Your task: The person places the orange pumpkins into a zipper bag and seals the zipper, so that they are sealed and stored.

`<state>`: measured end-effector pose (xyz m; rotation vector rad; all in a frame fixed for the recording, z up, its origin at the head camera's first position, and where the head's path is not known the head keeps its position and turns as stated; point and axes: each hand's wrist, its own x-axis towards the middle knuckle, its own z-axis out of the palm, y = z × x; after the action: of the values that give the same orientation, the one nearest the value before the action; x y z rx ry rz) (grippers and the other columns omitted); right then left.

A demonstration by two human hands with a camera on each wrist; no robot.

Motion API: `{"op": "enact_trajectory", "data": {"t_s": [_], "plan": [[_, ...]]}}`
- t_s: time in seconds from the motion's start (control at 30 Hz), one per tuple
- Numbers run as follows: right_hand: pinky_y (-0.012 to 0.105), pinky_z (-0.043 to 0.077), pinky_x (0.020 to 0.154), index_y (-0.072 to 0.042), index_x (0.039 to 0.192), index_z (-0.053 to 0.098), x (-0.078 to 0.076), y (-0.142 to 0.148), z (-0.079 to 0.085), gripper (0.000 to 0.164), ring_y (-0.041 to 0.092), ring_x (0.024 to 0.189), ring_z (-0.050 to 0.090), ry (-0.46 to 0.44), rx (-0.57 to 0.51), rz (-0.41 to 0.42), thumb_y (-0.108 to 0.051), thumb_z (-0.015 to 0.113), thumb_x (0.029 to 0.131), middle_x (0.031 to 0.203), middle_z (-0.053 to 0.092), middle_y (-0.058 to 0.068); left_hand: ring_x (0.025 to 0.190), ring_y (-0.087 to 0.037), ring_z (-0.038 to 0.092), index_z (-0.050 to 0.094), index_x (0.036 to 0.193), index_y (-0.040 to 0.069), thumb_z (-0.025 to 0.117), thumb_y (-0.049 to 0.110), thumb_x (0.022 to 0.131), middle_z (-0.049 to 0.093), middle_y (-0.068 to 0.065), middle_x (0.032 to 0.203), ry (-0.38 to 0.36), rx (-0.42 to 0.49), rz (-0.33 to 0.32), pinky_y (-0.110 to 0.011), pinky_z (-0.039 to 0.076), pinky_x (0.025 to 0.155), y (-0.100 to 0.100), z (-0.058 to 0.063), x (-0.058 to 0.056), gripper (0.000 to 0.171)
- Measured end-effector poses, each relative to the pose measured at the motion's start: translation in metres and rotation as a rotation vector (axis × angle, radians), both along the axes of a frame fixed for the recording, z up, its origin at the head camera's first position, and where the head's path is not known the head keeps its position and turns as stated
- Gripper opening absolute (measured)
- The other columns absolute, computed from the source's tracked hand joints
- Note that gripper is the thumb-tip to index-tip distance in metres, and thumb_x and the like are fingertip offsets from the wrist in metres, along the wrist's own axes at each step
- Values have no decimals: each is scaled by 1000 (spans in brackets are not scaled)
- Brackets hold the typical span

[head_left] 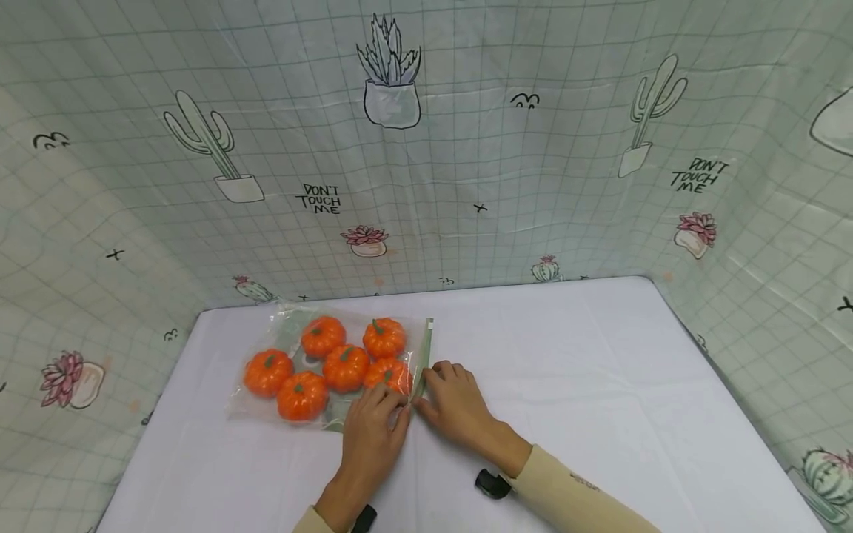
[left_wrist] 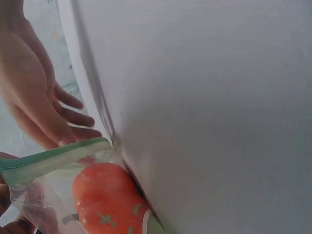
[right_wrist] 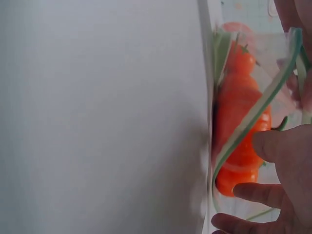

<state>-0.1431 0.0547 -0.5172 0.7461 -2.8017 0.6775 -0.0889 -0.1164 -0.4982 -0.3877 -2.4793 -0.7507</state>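
Note:
A clear zip bag [head_left: 288,323] with a green zip strip lies on the left half of the table, holding several small orange pumpkins [head_left: 303,396]. Its zip edge faces right. At the near corner of that edge, my left hand [head_left: 375,437] pinches the plastic; its fingers [left_wrist: 4,197] show only at the border of the left wrist view. My right hand [head_left: 463,411] is at the zip edge from the right. In the right wrist view its fingers [right_wrist: 258,194] are spread and fairly straight, the thumb lying by the bag's mouth.
White cloth covers the table [head_left: 566,355]. Behind it and at both sides hangs a checked curtain [head_left: 453,148] printed with cacti. Black straps [head_left: 492,484] sit at the wrists.

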Motion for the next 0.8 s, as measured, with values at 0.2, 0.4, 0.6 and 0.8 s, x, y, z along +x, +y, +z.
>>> {"op": "enact_trajectory", "data": {"t_s": [0.2,0.4,0.6,0.8], "plan": [[55,49,97,-4,132,67,0,14,1,47,40,111,60,-34,-30,-19,-27,80,93,122,62,17,77,-17,60,72,82,11,87,3,80,60,3,84,9,-6,6,-36,48,68,1,0,0,18],[55,49,97,-3,129,68,-2,26,1,44,40,113,61,-42,-37,-51,-25,81,93,122,64,18,76,-17,61,72,81,11,88,1,78,60,2,83,10,-9,9,-35,47,67,3,0,0,19],[56,49,95,-3,124,70,-4,33,1,40,40,110,61,-58,-54,-73,-23,81,92,120,64,18,75,-18,60,70,80,12,88,5,79,56,2,81,-17,-71,28,-33,45,65,6,0,0,19],[55,50,93,-5,121,71,-4,36,-1,37,38,108,62,-56,-48,-84,-24,82,92,117,64,16,75,-20,60,70,80,13,88,7,79,54,2,80,-20,-112,41,-33,44,65,7,-3,2,19]]}}
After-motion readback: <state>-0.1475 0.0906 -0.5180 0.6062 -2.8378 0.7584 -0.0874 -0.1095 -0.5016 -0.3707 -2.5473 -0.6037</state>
